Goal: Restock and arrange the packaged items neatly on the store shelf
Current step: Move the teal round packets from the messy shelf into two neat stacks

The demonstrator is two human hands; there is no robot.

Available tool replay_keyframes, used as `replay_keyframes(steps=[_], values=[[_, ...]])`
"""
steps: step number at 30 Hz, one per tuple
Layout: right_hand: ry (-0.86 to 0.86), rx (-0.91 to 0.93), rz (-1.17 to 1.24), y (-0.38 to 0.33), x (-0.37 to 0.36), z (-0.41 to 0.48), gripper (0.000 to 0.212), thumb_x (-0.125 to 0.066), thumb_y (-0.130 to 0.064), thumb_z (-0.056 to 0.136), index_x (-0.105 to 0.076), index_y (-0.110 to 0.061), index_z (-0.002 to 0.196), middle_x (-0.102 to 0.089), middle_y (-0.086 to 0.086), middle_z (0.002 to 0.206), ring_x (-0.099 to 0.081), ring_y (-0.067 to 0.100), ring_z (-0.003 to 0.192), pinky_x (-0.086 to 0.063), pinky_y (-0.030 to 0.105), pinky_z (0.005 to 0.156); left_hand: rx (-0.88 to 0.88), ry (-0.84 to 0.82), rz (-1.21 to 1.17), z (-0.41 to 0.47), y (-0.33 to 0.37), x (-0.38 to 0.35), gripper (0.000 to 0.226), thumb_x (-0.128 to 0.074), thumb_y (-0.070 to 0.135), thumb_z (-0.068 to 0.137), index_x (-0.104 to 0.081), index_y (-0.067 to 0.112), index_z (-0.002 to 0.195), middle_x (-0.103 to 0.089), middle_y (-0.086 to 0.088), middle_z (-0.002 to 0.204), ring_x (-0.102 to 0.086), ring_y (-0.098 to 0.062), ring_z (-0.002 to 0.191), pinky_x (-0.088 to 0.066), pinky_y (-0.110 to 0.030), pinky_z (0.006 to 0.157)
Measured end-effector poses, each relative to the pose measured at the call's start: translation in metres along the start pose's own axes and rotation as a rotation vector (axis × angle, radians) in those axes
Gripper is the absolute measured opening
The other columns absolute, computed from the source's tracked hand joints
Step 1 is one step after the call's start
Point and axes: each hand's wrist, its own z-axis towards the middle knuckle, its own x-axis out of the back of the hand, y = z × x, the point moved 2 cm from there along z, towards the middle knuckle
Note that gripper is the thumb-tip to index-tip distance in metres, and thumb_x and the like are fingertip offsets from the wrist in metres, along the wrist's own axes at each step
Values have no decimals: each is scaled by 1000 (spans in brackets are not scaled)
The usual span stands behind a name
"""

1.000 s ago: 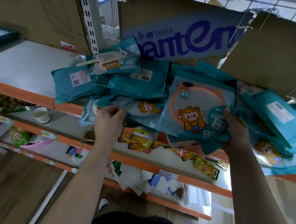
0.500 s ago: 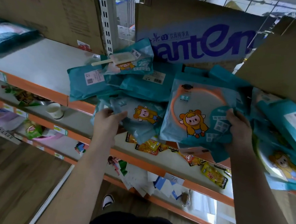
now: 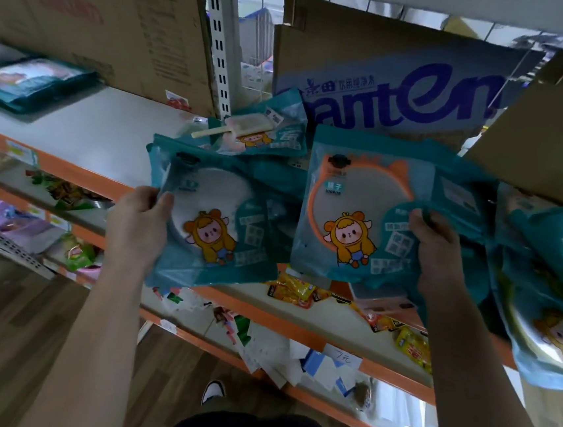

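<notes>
Head-worn wide view, looking forward and down, close to shelf [image 3: 92, 133], edges seemingly blurred

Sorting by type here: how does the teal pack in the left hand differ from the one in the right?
The left-hand pack shows a pale disc, the right-hand pack an orange-rimmed mirror. The left-hand pack sits lower, the right-hand pack higher. The left hand holds its pack's left edge, the right hand the other's right edge. Both are teal with a yellow-hooded cartoon figure.

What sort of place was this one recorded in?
Most likely a small shop: tiered orange-edged shelves, a handwritten price tag on a lower shelf edge, and many matching teal packets.
</notes>
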Motion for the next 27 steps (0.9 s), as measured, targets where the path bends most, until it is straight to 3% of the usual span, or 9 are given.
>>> replay_keyframes(steps=[3,6,10,12,15,17,21,27], values=[[-13,5,-10,4,-10,2,24,-59,-16,95,-68,-23,74,-71,-4,80,-68,16,76,-56,32,69,-151,127,193,13,6,19,26,-51,25,96,-66,7,106,-65,-15,95,-55,-31,84,-37,-38,68],[-20,6,-8,3,-26,1,24,-58,-18,96,-72,-23,78,-73,-5,82,-69,16,77,-58,31,69,-157,192,169,31,4,35,25,-50,26,93,-66,11,107,-65,-11,96,-57,-32,89,-37,-38,69],[-28,10,-47,3,-61,0,23,-58,-16,96,-69,-19,76,-71,-5,72,-68,12,63,-56,25,58,-35,55,-197,63,-9,39,17,-51,18,94,-66,13,101,-66,-8,90,-60,-30,86,-50,-50,80],[-26,39,-96,4,-82,-1,19,-57,-17,96,-67,-18,79,-70,-5,71,-67,12,62,-54,24,58,15,15,-302,79,-19,42,15,-50,14,95,-65,14,98,-66,-4,86,-61,-29,85,-52,-48,80],[-15,59,-142,8,-120,-3,15,-57,-21,96,-66,-18,86,-70,-1,82,-66,18,76,-52,32,71,15,-13,-307,104,-34,56,15,-50,16,95,-65,17,96,-67,-1,86,-64,-30,86,-55,-43,76],[14,56,-178,13,-149,-8,15,-56,-27,97,-63,-17,87,-68,4,87,-65,23,81,-51,37,75,9,-37,-296,124,-43,71,15,-50,19,95,-65,19,95,-69,-5,91,-65,-32,89,-56,-50,81],[48,81,-133,23,-214,-27,17,-53,-22,98,-59,-14,85,-70,-7,70,-67,11,64,-50,20,54,-14,-89,-293,170,-60,109,16,-49,17,96,-65,16,97,-68,-13,97,-64,-36,92,-54,-56,82],[129,56,-81,42,-303,-48,16,-54,-25,98,-63,-20,85,-71,-7,74,-69,12,66,-55,27,57,-10,-121,-316,232,-87,158,15,-47,18,99,-62,17,100,-67,-12,103,-64,-31,92,-56,-48,81]])
